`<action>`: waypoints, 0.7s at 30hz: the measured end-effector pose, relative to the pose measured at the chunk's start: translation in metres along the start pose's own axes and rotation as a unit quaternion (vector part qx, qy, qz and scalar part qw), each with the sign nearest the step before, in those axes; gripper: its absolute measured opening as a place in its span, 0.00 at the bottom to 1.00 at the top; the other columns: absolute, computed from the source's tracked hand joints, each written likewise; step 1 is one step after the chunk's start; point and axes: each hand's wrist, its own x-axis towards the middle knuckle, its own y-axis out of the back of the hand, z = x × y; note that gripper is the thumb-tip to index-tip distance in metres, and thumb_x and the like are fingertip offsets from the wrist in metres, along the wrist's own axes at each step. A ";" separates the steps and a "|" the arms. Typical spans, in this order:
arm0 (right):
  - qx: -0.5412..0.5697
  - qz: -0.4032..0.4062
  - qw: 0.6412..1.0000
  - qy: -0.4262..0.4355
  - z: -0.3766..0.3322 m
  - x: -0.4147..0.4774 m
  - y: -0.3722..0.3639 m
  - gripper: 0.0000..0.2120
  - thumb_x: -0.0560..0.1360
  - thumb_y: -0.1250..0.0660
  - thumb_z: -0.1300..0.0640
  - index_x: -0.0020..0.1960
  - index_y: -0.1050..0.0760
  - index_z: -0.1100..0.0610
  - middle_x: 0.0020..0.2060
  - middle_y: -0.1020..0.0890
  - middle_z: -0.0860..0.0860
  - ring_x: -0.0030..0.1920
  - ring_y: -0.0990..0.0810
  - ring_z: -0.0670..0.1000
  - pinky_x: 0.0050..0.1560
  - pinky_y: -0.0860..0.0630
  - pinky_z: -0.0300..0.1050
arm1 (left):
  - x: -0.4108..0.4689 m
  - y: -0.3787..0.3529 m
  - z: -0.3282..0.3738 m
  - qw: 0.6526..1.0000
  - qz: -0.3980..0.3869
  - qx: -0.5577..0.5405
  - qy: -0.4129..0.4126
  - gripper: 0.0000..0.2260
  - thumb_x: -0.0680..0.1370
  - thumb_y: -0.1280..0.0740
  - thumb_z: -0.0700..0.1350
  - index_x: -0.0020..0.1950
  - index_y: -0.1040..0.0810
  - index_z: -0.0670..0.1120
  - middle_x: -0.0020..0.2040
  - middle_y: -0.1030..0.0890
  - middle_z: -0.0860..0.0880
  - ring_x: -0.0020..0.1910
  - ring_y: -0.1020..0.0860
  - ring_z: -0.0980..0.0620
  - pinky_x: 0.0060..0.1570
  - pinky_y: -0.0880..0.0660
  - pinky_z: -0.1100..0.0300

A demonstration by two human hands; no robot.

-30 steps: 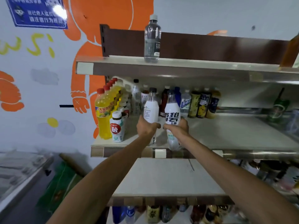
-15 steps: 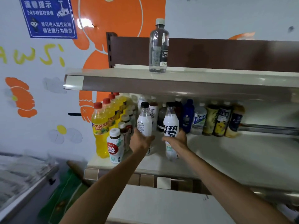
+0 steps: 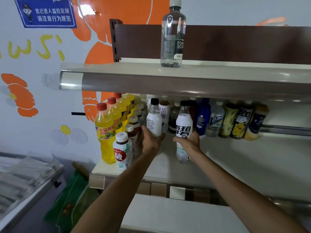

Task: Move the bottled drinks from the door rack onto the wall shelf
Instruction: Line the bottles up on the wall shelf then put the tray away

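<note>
2 white-labelled bottles (image 3: 184, 126) — upright, side by side over shelf (image 3: 244, 158).

The soda bottle (image 3: 173, 39) and yellow drink bottles (image 3: 105, 133) are clear, glossy plastic, the small-print bottle (image 3: 154, 121) and bold-print bottle (image 3: 184, 128) wear smooth white sleeves, the wall shelf (image 3: 252, 158) looks smooth cream with a shiny brown edge strip (image 3: 168, 83), and its back panel (image 3: 235, 42) is matt brown.

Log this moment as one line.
left hand: grips small-print white bottle | right hand: grips big-lettered white bottle | place: both over middle shelf | top shelf: one clear bottle
</note>
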 end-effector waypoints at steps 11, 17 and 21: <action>0.000 -0.002 0.998 0.059 0.009 -0.012 0.006 0.20 0.61 0.23 0.62 0.48 0.28 0.54 0.39 0.19 0.49 0.40 0.19 0.48 0.37 0.23 0.42 | -0.032 -0.016 -0.032 0.969 0.068 0.231 0.061 0.17 0.78 0.33 0.51 0.60 0.30 0.43 0.58 0.21 0.41 0.57 0.23 0.40 0.53 0.27 0.50; 0.018 -0.012 0.997 0.080 0.012 -0.012 0.014 0.22 0.62 0.23 0.63 0.49 0.30 0.50 0.39 0.20 0.45 0.40 0.20 0.45 0.35 0.26 0.38 | -0.023 -0.021 -0.035 0.963 0.043 0.265 0.031 0.12 0.82 0.39 0.50 0.56 0.26 0.42 0.56 0.21 0.42 0.55 0.22 0.41 0.50 0.27 0.52; 0.024 -0.030 0.995 0.089 0.017 -0.009 0.021 0.24 0.63 0.22 0.63 0.52 0.30 0.50 0.41 0.19 0.47 0.41 0.19 0.45 0.34 0.25 0.37 | -0.004 -0.026 -0.036 0.964 0.003 0.260 0.055 0.13 0.83 0.44 0.50 0.62 0.31 0.44 0.60 0.23 0.42 0.60 0.24 0.41 0.57 0.28 0.48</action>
